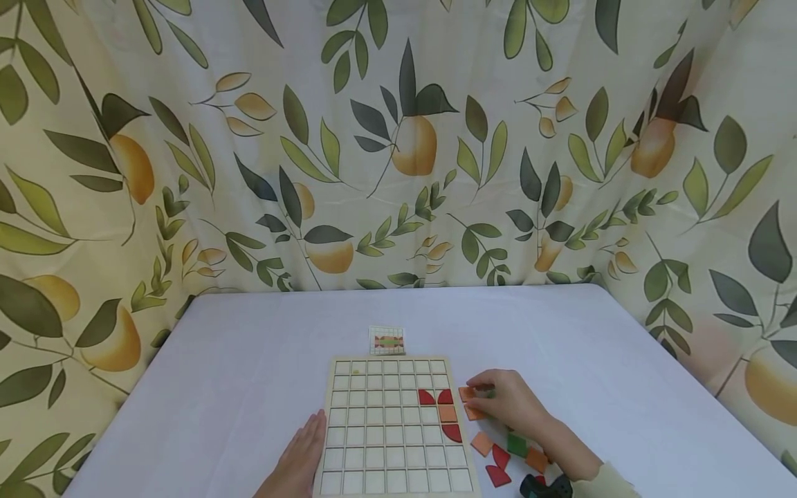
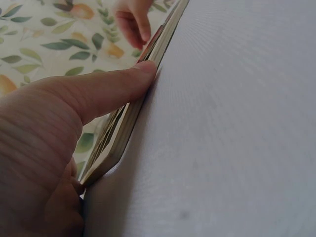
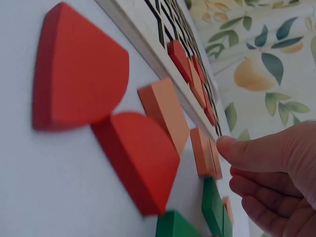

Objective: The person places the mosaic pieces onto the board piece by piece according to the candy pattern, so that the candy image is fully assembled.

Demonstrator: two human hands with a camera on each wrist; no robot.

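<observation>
The white grid board [image 1: 376,439] with a pale wooden frame lies on the table. My left hand [image 1: 301,453] rests along its left edge; in the left wrist view the thumb [image 2: 113,89] lies against the frame's side. Just past the right edge, my right hand [image 1: 513,401] has thumb and index finger around an orange square tile [image 1: 466,393]. A second orange square [image 1: 474,413] lies beneath the thumb. On the board's right side sit red rounded pieces [image 1: 452,433] and an orange square [image 1: 447,413].
Loose pieces lie right of the board: an orange square [image 1: 482,443], a green square [image 1: 517,445], another orange square [image 1: 536,459] and red rounded pieces [image 1: 497,476]. A small pattern card [image 1: 387,340] stands behind the board. A patterned curtain [image 1: 398,207] hangs behind the table.
</observation>
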